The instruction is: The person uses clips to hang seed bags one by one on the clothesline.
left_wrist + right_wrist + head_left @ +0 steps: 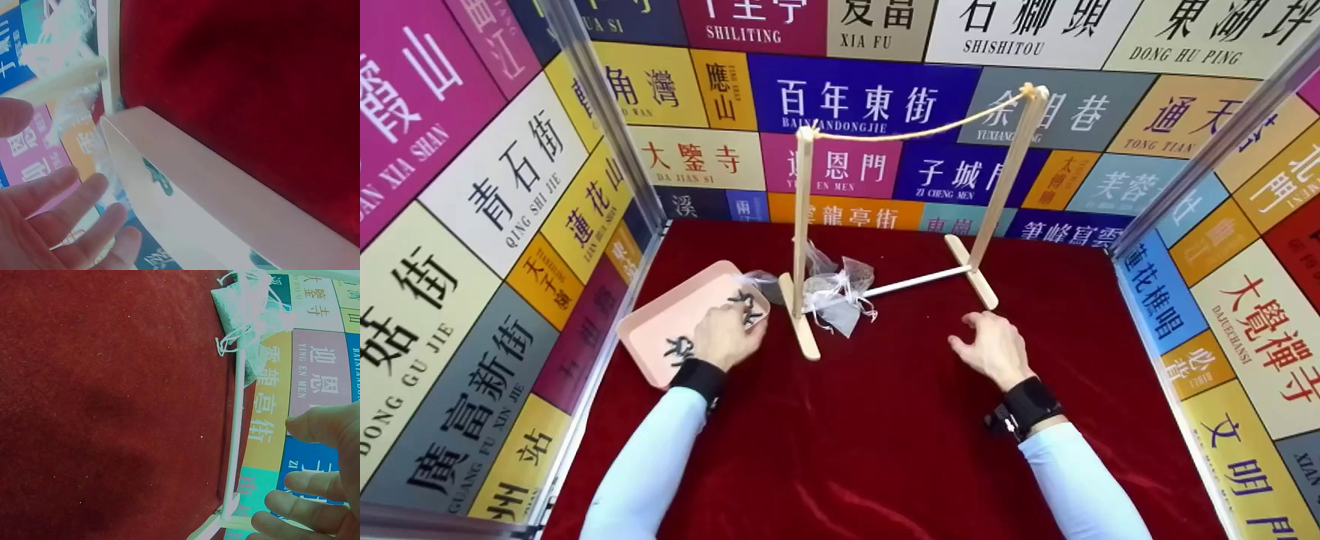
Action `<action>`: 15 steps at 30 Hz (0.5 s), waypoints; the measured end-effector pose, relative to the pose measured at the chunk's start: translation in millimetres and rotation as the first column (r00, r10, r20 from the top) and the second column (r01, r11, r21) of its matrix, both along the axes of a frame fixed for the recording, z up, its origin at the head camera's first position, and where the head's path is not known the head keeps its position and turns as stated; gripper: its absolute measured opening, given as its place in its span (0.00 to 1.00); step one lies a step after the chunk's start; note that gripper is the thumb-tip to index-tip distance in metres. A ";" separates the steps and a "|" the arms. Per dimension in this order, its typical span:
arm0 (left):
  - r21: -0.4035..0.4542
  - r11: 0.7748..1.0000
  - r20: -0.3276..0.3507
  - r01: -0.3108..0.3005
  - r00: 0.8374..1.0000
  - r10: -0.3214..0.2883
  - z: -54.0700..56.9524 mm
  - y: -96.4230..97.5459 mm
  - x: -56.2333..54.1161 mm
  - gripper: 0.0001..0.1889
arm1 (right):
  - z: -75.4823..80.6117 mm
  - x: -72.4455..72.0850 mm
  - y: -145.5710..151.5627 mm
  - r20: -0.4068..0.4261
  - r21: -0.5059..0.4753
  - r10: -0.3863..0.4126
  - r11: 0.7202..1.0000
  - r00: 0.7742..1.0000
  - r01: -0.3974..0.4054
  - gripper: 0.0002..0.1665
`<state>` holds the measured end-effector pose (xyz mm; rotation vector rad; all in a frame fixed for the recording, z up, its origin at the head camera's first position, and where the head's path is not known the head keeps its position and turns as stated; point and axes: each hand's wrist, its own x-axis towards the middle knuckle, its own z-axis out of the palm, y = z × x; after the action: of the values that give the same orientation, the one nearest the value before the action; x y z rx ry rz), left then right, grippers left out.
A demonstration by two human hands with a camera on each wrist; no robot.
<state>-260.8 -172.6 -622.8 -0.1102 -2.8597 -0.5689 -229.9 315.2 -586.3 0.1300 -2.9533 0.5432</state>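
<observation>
My left hand [727, 335] hovers over a pink tray [656, 322], its fingers spread and loosely bent with nothing between them. Small dark clip-like pieces [679, 350] lie in the tray; the hand partly hides some. To the tray's right stands a wooden frame [802, 225] with two posts on flat feet. A yellowish cord [915, 136] sags between the post tops, and a white rod [915, 281] joins the posts low down. Sheer white drawstring bags [840, 296] lie bunched near the left post. Before the right foot, my right hand [994, 349] is relaxed and holds nothing.
Dark red velvet cloth [885, 435] covers the table. Printed panels [862, 94] with street names wall in the back and both sides. Clear upright corner posts [615, 112] edge the booth.
</observation>
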 end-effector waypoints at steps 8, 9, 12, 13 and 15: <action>-0.039 0.997 0.221 -0.068 0.972 0.075 3.9 -31.0 -8.0 0.32 | -4.2 1.6 2.7 0.052 0.023 0.000 1.000 0.999 -0.001 0.30; -0.042 0.996 0.245 -0.076 0.966 0.084 3.9 -35.9 -9.3 0.32 | -4.7 1.6 3.0 0.058 0.026 0.002 1.000 0.998 -0.003 0.30; -0.045 0.994 0.310 -0.095 0.945 0.104 3.4 -51.2 -13.5 0.29 | -6.1 1.9 3.6 0.071 0.031 0.007 0.999 0.997 -0.009 0.30; -0.052 0.994 0.329 -0.097 0.938 0.109 2.3 -56.6 -14.8 0.28 | -6.4 2.1 4.0 0.073 0.030 0.010 0.999 0.997 -0.013 0.30; -0.082 0.993 0.357 -0.083 0.928 0.107 -1.9 -67.6 -17.1 0.26 | -7.6 2.3 5.0 0.077 0.030 0.012 0.999 0.997 -0.014 0.29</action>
<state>-277.9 -240.2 -624.7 0.1381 -3.2183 -0.5220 -227.6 320.2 -593.9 0.1349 -3.0386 0.5160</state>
